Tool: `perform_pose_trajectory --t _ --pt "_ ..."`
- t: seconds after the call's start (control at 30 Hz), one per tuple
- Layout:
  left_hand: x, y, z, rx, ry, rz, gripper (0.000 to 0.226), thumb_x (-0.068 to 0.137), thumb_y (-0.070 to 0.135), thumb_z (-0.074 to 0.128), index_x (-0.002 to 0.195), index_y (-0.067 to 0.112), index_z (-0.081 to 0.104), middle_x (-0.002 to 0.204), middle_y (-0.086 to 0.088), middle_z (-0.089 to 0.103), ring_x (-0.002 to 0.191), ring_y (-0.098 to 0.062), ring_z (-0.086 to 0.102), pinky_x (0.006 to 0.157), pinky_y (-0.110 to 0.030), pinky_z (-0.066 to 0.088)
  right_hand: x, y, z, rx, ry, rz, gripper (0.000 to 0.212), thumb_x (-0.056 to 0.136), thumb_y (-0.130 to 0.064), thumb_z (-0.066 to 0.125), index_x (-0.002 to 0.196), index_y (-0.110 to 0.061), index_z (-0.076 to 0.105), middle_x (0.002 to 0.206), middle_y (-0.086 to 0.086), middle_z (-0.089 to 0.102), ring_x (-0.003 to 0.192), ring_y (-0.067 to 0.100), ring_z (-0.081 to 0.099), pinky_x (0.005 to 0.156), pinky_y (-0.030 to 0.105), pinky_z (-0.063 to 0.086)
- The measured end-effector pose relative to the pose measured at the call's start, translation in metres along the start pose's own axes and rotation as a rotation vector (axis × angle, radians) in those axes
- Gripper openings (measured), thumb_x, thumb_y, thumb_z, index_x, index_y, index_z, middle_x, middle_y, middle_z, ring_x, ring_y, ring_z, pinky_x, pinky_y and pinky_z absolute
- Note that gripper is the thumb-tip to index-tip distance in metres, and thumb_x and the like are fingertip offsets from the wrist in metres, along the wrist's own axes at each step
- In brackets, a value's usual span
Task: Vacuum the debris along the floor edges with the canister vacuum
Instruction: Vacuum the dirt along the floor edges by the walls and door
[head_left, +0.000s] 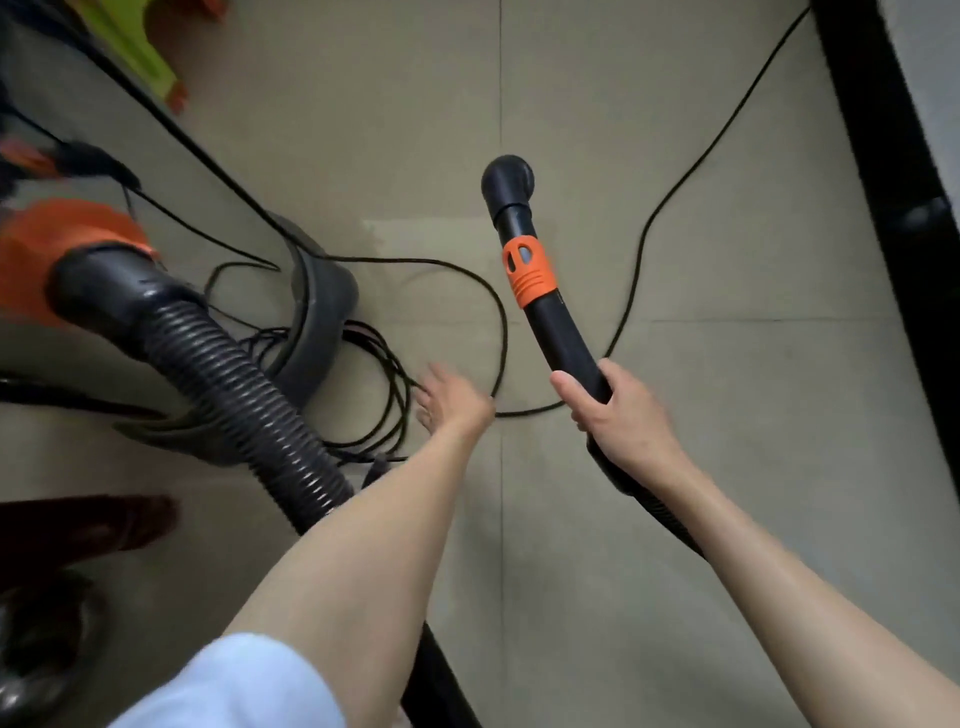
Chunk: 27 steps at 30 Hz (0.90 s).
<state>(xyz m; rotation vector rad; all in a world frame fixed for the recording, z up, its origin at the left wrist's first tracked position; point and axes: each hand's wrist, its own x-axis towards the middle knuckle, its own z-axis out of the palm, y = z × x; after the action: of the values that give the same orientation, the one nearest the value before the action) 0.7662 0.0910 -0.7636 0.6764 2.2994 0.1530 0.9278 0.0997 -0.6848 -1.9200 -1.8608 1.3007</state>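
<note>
A curved black plastic vacuum wand with an orange collar (540, 291) is gripped by the right hand (615, 415), fingers and thumb wrapped around its lower bend; the rounded black nozzle end (508, 176) is held above the beige tiled floor (727, 415), and whether it touches the tiles cannot be told. Below the right hand, the ribbed hose is partly covered by the forearm and is lost beneath it. The left hand (451, 402) is extended over the floor with fingers straight and spread, holding nothing; its fingertips are motion-blurred and appear close to the thin black power cord (644, 244), though contact cannot be confirmed. The cord is seen looping across the tiles, running up toward the top right, where it is cut off by the frame edge; further loops are bunched beside the vacuum and partly hidden by it. The orange and black canister vacuum (67, 244) is located at the left edge, blurred and cropped, so its full shape cannot be made out. A thick grey corrugated hose (234, 400) is seen leaving its black socket and passing behind the left forearm. A grey curved plastic base part (322, 312) is noted beside it. A blurred green object (140, 52) at the top left cannot be identified. A dark band (883, 156) runs along the right edge.
</note>
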Motion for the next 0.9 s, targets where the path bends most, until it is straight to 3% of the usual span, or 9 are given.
perform_pose_trajectory --t 0.17,0.27,0.47,0.53,0.63,0.77,0.9 --pt "0.079 -0.035 0.028 0.122 0.152 -0.100 0.071 0.096 0.016 0.043 0.151 0.007 -0.001 0.159 -0.011 0.000 0.146 -0.031 0.001 0.116 -0.048 0.004 0.041 0.042 0.037 0.159 0.081 -0.049 0.036 0.088 -0.056 0.056 0.079 -0.022 0.052 0.072 0.007 0.066 0.071 0.028 0.064 0.075 0.047 0.053" --pt "0.087 -0.044 0.042 0.077 0.168 -0.207 0.069 0.096 0.019 0.041 0.150 0.005 0.000 0.158 -0.011 0.005 0.143 -0.032 0.009 0.115 -0.049 0.008 0.051 0.054 0.044 0.105 0.068 -0.065 0.037 0.089 -0.056 0.056 0.081 -0.020 0.053 0.075 0.009 0.066 0.072 0.029 0.064 0.074 0.045 0.052" --pt "0.065 -0.027 0.070 0.284 0.139 0.202 0.068 0.095 0.018 0.040 0.150 0.004 0.004 0.157 -0.009 0.013 0.134 -0.034 0.023 0.112 -0.044 0.020 0.053 0.064 0.029 0.064 0.086 -0.049 0.055 0.078 -0.072 0.051 0.085 -0.017 0.055 0.075 0.008 0.067 0.073 0.031 0.064 0.074 0.048 0.053" --pt "0.053 -0.008 0.080 0.349 0.015 0.455 0.065 0.094 0.014 0.039 0.150 0.008 0.007 0.157 -0.007 0.014 0.130 -0.034 0.026 0.107 -0.043 0.026 0.053 0.067 0.016 0.106 0.130 -0.020 0.066 0.067 -0.079 0.043 0.085 -0.018 0.055 0.074 0.008 0.067 0.071 0.032 0.064 0.074 0.049 0.054" --pt "0.041 0.020 0.086 0.404 -0.185 0.756 0.061 0.096 0.014 0.037 0.151 0.013 0.011 0.157 -0.004 0.018 0.136 -0.032 0.024 0.109 -0.041 0.027 0.053 0.074 -0.004 0.097 0.166 0.000 0.052 0.078 -0.071 0.050 0.084 -0.020 0.055 0.074 0.006 0.066 0.073 0.030 0.064 0.075 0.048 0.053" --pt "0.040 0.030 0.079 0.459 -0.183 0.705 0.060 0.098 0.021 0.040 0.151 0.011 0.014 0.159 -0.008 0.012 0.143 -0.030 0.016 0.116 -0.040 0.019 0.050 0.077 -0.020 0.049 0.205 0.009 0.037 0.087 -0.060 0.053 0.076 -0.025 0.050 0.073 0.001 0.063 0.075 0.029 0.062 0.074 0.042 0.051" --pt "0.018 0.028 0.047 0.417 -0.253 0.681 0.053 0.097 0.019 0.042 0.146 0.005 0.026 0.152 -0.016 0.024 0.140 -0.031 0.024 0.113 -0.034 0.023 0.033 0.058 -0.028 0.012 0.194 0.024 0.034 0.089 -0.057 0.053 0.075 -0.026 0.047 0.070 -0.004 0.056 0.077 0.027 0.058 0.073 0.039 0.045"
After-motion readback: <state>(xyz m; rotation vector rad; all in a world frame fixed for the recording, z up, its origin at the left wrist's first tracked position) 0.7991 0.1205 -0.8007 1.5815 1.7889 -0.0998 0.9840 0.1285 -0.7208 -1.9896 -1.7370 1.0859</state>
